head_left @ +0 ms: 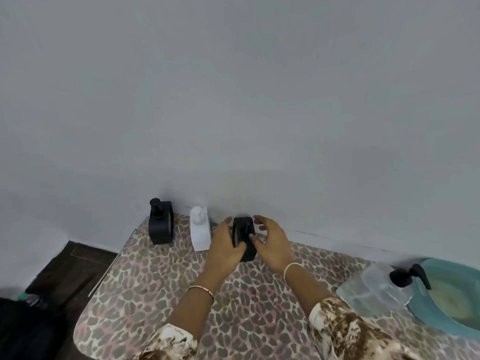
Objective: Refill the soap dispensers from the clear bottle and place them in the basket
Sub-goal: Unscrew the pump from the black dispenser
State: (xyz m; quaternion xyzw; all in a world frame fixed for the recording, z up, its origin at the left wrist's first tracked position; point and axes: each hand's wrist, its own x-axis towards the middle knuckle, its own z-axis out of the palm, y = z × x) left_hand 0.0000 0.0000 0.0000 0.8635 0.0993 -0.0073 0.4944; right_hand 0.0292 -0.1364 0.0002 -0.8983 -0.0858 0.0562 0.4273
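Observation:
Three soap dispensers stand in a row by the wall on a leopard-print table [161,287]: a black one [161,224] at the left, a white one [199,229] beside it, and a second black dispenser [245,239] to the right. My left hand [226,249] grips the left side of that second black dispenser. My right hand [272,242] is at its right side with the thumb touching it and the fingers spread. A clear bottle [376,289] with a black pump stands at the right. A teal basket [452,305] sits behind the bottle at the right edge.
A plain grey wall rises just behind the dispensers. The table's left edge drops to a dark wooden floor [75,266]. A dark object [23,331] fills the lower left corner.

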